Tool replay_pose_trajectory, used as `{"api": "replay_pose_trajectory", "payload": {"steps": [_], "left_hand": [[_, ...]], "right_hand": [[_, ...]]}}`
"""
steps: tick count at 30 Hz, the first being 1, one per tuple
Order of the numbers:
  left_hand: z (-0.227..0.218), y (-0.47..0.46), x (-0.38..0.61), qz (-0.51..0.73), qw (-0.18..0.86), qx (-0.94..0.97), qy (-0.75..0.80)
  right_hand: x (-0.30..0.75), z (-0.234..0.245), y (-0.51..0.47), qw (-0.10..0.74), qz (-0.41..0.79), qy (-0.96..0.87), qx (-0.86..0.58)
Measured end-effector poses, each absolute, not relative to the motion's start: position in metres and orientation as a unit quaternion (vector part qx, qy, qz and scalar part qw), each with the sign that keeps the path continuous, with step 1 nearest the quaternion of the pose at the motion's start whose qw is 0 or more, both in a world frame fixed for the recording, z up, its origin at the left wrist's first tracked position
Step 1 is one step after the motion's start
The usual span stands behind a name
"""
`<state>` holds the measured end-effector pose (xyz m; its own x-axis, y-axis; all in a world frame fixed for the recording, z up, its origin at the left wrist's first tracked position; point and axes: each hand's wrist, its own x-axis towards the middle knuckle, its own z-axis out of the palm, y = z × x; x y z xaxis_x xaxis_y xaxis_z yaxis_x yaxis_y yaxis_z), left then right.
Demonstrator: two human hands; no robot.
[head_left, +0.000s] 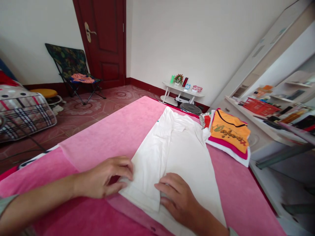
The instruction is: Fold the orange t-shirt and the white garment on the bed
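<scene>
A white shirt (pixel 189 157) lies spread on the pink bedcover, its left side folded over lengthwise toward the middle. My left hand (pixel 105 178) is at the outer fold near the bottom hem, thumb and curved fingers slightly apart, fingertips touching the cloth. On the lower part of the shirt rests my right hand (pixel 178 198), its bent fingers spread beside the inner edge of the folded strip. Neither hand visibly grips the cloth. The shirt's far end, with the neckline, is somewhat rumpled.
Folded clothes (pixel 228 134), an orange one on top, are stacked at the bed's right edge. A shelf unit with a red basket (pixel 262 106) stands at right. Beyond the pink bedcover (pixel 105 134) are a small white table (pixel 183 89), a folding chair (pixel 71 65) and a yellow stool (pixel 44 93).
</scene>
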<state>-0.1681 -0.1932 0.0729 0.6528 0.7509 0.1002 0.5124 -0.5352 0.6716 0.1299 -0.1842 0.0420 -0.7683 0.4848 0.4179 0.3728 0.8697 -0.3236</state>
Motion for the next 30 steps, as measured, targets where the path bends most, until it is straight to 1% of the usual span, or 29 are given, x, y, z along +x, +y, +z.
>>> {"api": "replay_pose_trajectory", "payload": {"steps": [3, 5, 11, 16, 19, 21, 23, 25, 28, 30], "left_hand": [[0.080, -0.203, -0.167, 0.165, 0.279, 0.871, 0.369], [0.077, -0.203, -0.165, 0.151, 0.256, 0.881, 0.368], [0.071, -0.194, -0.161, 0.123, 0.249, 0.906, 0.321], [0.091, -0.191, -0.154, 0.065, 0.241, 0.905, 0.346], [0.105, -0.182, -0.140, 0.006, 0.229, 0.908, 0.350], [0.113, -0.168, -0.122, -0.021, 0.213, 0.915, 0.344], [0.116, -0.147, -0.098, -0.008, 0.203, 0.919, 0.338], [0.111, -0.119, -0.071, 0.043, 0.196, 0.914, 0.352], [0.088, -0.070, -0.035, 0.144, 0.175, 0.881, 0.416], [0.065, -0.042, -0.018, 0.171, 0.167, 0.856, 0.458]], "right_hand": [[0.126, 0.042, -0.183, 0.268, 0.105, -0.918, -0.273], [0.123, 0.042, -0.182, 0.262, 0.111, -0.916, -0.282], [0.123, 0.044, -0.183, 0.240, 0.146, -0.927, -0.249], [0.125, 0.053, -0.185, 0.202, 0.163, -0.937, -0.232], [0.122, 0.056, -0.185, 0.168, 0.148, -0.952, -0.210], [0.120, 0.054, -0.185, 0.159, 0.123, -0.965, -0.168], [0.119, 0.050, -0.184, 0.169, 0.088, -0.974, -0.119], [0.119, 0.047, -0.183, 0.185, 0.057, -0.977, -0.090], [0.120, 0.046, -0.184, 0.206, 0.040, -0.974, -0.085], [0.121, 0.046, -0.186, 0.226, 0.042, -0.968, -0.097]]}}
